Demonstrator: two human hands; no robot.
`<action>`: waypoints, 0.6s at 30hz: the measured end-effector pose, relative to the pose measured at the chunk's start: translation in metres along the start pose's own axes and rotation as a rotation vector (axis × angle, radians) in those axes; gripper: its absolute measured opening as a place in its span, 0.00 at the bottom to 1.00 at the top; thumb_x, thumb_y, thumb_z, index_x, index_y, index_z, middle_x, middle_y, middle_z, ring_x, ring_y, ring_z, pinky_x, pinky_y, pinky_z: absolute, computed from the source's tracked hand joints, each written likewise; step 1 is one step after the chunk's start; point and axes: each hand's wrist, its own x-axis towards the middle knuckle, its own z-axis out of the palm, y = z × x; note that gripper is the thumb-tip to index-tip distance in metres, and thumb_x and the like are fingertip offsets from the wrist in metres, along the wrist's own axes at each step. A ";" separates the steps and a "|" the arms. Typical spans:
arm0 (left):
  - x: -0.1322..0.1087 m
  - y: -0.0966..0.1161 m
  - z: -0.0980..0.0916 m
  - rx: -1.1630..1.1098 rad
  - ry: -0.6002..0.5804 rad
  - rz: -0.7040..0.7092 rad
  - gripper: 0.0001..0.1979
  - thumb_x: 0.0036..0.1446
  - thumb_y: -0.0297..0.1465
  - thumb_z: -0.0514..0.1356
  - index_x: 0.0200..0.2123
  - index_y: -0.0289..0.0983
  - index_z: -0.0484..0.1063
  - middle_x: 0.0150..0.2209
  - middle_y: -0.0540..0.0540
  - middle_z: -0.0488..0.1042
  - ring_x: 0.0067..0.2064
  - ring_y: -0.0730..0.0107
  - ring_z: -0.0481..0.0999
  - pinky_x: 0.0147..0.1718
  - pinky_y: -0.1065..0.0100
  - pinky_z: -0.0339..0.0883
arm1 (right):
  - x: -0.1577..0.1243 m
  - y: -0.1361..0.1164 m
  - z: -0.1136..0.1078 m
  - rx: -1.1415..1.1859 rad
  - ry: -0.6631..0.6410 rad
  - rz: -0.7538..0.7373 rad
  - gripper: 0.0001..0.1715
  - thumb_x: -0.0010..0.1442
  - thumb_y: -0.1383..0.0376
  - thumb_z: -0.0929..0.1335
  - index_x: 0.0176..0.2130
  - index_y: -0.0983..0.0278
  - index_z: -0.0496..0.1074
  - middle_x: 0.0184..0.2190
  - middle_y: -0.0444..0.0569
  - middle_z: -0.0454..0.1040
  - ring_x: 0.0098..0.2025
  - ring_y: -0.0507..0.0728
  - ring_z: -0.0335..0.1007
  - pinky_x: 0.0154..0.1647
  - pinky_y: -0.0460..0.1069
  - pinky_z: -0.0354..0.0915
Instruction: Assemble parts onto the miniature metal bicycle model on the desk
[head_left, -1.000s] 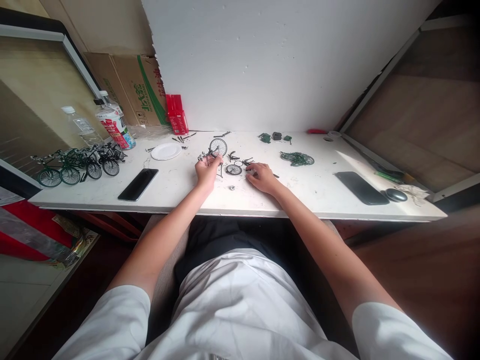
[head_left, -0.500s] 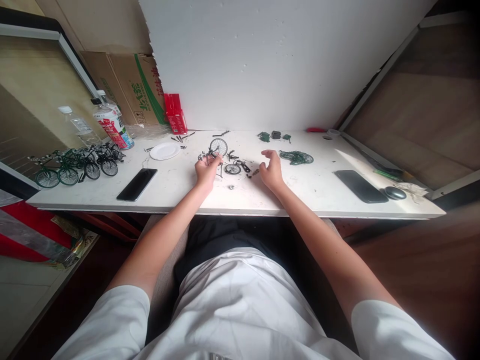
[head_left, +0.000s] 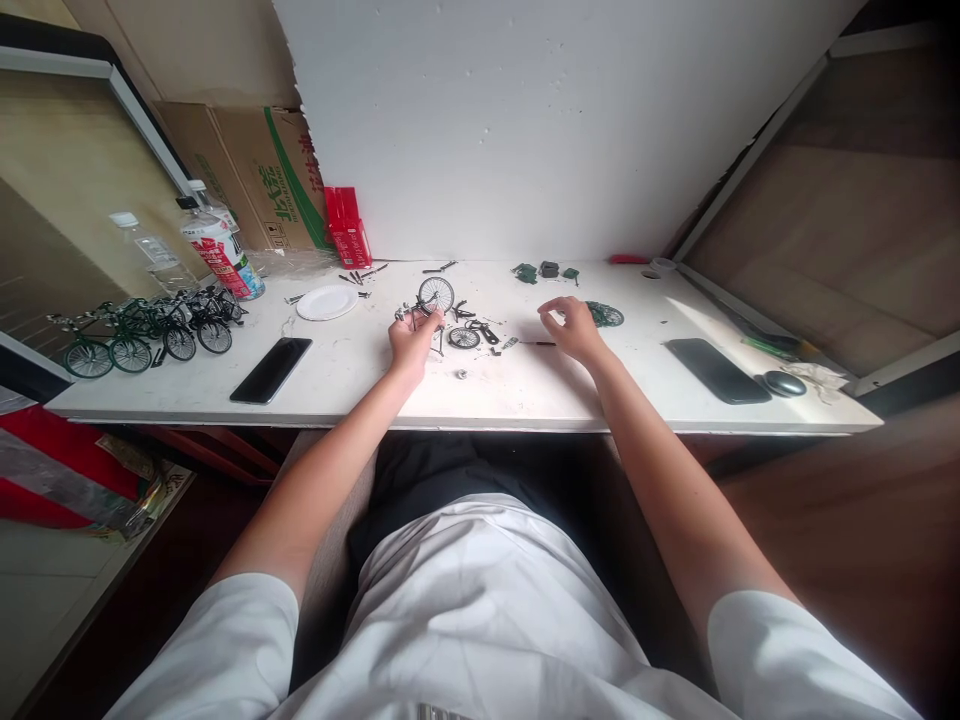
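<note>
My left hand (head_left: 409,342) is closed around a partly built model bicycle (head_left: 436,293), one spoked wheel pointing up past the fingers. A loose wheel (head_left: 463,338) lies on the table just right of it, among small black parts (head_left: 486,330). Below them sits a small silvery piece (head_left: 461,374). My right hand (head_left: 576,328) hovers over the table with fingers curved and apart, and nothing shows in them. Under it lies a thin dark rod (head_left: 535,343). Behind that hand, partly hidden, is a pile of dark green bicycle parts (head_left: 606,314).
Several finished model bicycles (head_left: 131,350) stand at the left by bottles (head_left: 221,255). A phone (head_left: 271,370), a white paper plate (head_left: 327,303) and a red box (head_left: 347,228) are on the left side. Green parts (head_left: 526,272) lie at the back; a dark flat slab (head_left: 716,370) is right.
My right hand has moved right, toward the green parts pile, uncovering the thin dark rod. The left hand keeps the model bicycle in nearly the same place.
</note>
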 end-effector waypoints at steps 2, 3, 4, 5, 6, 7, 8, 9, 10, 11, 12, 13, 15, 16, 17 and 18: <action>0.000 -0.001 0.000 -0.013 -0.004 0.003 0.18 0.49 0.38 0.80 0.38 0.36 0.80 0.37 0.45 0.83 0.40 0.65 0.83 0.53 0.59 0.74 | 0.000 0.010 -0.003 0.002 0.005 0.102 0.10 0.63 0.61 0.69 0.41 0.62 0.79 0.47 0.62 0.83 0.52 0.71 0.75 0.62 0.67 0.68; 0.000 -0.001 0.000 -0.022 -0.009 0.003 0.19 0.49 0.38 0.80 0.37 0.36 0.79 0.36 0.45 0.83 0.40 0.66 0.83 0.53 0.59 0.74 | -0.001 0.013 -0.002 0.010 -0.017 0.166 0.10 0.63 0.61 0.69 0.41 0.63 0.79 0.45 0.63 0.83 0.50 0.70 0.75 0.58 0.65 0.70; 0.000 -0.001 0.000 -0.031 -0.012 0.004 0.19 0.48 0.38 0.80 0.37 0.36 0.79 0.36 0.45 0.83 0.40 0.66 0.82 0.53 0.60 0.74 | -0.002 0.013 -0.001 0.005 -0.038 0.208 0.11 0.63 0.62 0.69 0.41 0.64 0.79 0.45 0.63 0.83 0.49 0.70 0.76 0.56 0.64 0.71; 0.000 -0.001 0.000 -0.036 -0.015 0.004 0.19 0.48 0.38 0.81 0.37 0.36 0.79 0.36 0.46 0.82 0.39 0.66 0.82 0.53 0.60 0.74 | -0.003 0.012 0.001 -0.013 -0.057 0.232 0.12 0.63 0.62 0.68 0.43 0.66 0.80 0.46 0.64 0.83 0.49 0.70 0.76 0.56 0.63 0.71; 0.000 -0.001 0.000 -0.039 -0.016 0.002 0.19 0.47 0.38 0.81 0.37 0.36 0.79 0.36 0.46 0.82 0.39 0.66 0.82 0.53 0.60 0.74 | -0.004 0.008 0.004 -0.048 -0.070 0.240 0.14 0.64 0.63 0.68 0.44 0.66 0.80 0.49 0.64 0.82 0.52 0.70 0.75 0.57 0.63 0.70; 0.000 -0.001 0.000 -0.038 -0.015 0.001 0.20 0.47 0.38 0.81 0.37 0.36 0.80 0.36 0.46 0.82 0.39 0.66 0.82 0.53 0.59 0.74 | -0.005 0.004 0.006 -0.090 -0.085 0.241 0.15 0.65 0.63 0.67 0.46 0.66 0.81 0.51 0.64 0.81 0.54 0.70 0.74 0.59 0.64 0.68; 0.000 -0.001 0.000 -0.036 -0.012 0.000 0.20 0.47 0.39 0.81 0.37 0.36 0.80 0.36 0.46 0.82 0.39 0.66 0.82 0.53 0.59 0.74 | -0.006 -0.001 0.009 -0.133 -0.123 0.240 0.16 0.66 0.62 0.67 0.47 0.66 0.81 0.53 0.64 0.80 0.57 0.71 0.72 0.61 0.64 0.67; 0.000 -0.001 0.000 -0.034 -0.008 0.000 0.20 0.47 0.39 0.81 0.37 0.36 0.80 0.36 0.46 0.82 0.39 0.66 0.82 0.53 0.59 0.74 | -0.008 -0.006 0.011 -0.190 -0.156 0.248 0.17 0.67 0.61 0.67 0.48 0.65 0.82 0.55 0.64 0.79 0.60 0.73 0.70 0.63 0.66 0.65; 0.000 -0.001 0.000 -0.032 -0.005 0.001 0.20 0.47 0.39 0.81 0.37 0.35 0.80 0.36 0.45 0.82 0.39 0.66 0.82 0.52 0.59 0.74 | -0.009 -0.011 0.013 -0.244 -0.177 0.247 0.18 0.68 0.60 0.67 0.49 0.65 0.82 0.58 0.65 0.77 0.63 0.74 0.67 0.64 0.67 0.62; 0.000 -0.001 0.000 -0.032 -0.004 0.001 0.20 0.47 0.39 0.81 0.37 0.35 0.80 0.36 0.45 0.82 0.39 0.66 0.82 0.52 0.59 0.74 | -0.011 -0.015 0.014 -0.280 -0.198 0.243 0.19 0.68 0.59 0.66 0.50 0.65 0.82 0.59 0.65 0.76 0.64 0.75 0.65 0.64 0.68 0.61; 0.000 -0.001 0.000 -0.032 -0.001 0.000 0.20 0.46 0.39 0.81 0.37 0.35 0.80 0.36 0.45 0.82 0.39 0.66 0.82 0.52 0.60 0.74 | -0.012 -0.018 0.014 -0.303 -0.213 0.241 0.20 0.69 0.59 0.66 0.51 0.65 0.83 0.60 0.65 0.75 0.64 0.75 0.64 0.65 0.68 0.60; 0.000 -0.001 0.000 -0.029 0.001 -0.001 0.20 0.46 0.39 0.81 0.36 0.35 0.79 0.36 0.45 0.82 0.39 0.66 0.83 0.52 0.60 0.75 | -0.012 -0.021 0.014 -0.318 -0.226 0.239 0.20 0.70 0.59 0.66 0.51 0.65 0.83 0.60 0.66 0.74 0.64 0.75 0.64 0.65 0.68 0.60; 0.001 -0.001 0.001 -0.018 0.005 -0.003 0.20 0.46 0.39 0.81 0.36 0.36 0.79 0.36 0.45 0.83 0.40 0.65 0.83 0.52 0.61 0.75 | -0.013 -0.023 0.013 -0.331 -0.244 0.237 0.21 0.70 0.58 0.66 0.53 0.65 0.82 0.61 0.66 0.74 0.64 0.75 0.64 0.65 0.68 0.60; 0.001 -0.001 0.001 -0.013 0.005 -0.003 0.20 0.47 0.39 0.81 0.36 0.36 0.79 0.36 0.45 0.83 0.40 0.65 0.83 0.52 0.61 0.75 | -0.013 -0.024 0.013 -0.337 -0.249 0.235 0.21 0.71 0.58 0.66 0.53 0.65 0.82 0.61 0.66 0.74 0.64 0.75 0.64 0.65 0.68 0.61; 0.000 -0.001 0.001 -0.009 0.004 -0.004 0.20 0.47 0.39 0.81 0.36 0.36 0.79 0.36 0.45 0.83 0.40 0.65 0.83 0.52 0.61 0.75 | -0.013 -0.024 0.013 -0.342 -0.250 0.232 0.21 0.71 0.59 0.66 0.53 0.65 0.82 0.61 0.66 0.74 0.64 0.75 0.64 0.65 0.68 0.61; 0.000 0.000 0.001 -0.008 0.004 -0.007 0.19 0.48 0.38 0.81 0.36 0.36 0.79 0.36 0.46 0.83 0.40 0.65 0.83 0.52 0.61 0.75 | -0.013 -0.023 0.012 -0.345 -0.249 0.227 0.21 0.71 0.59 0.66 0.53 0.65 0.82 0.60 0.66 0.74 0.64 0.75 0.65 0.65 0.68 0.61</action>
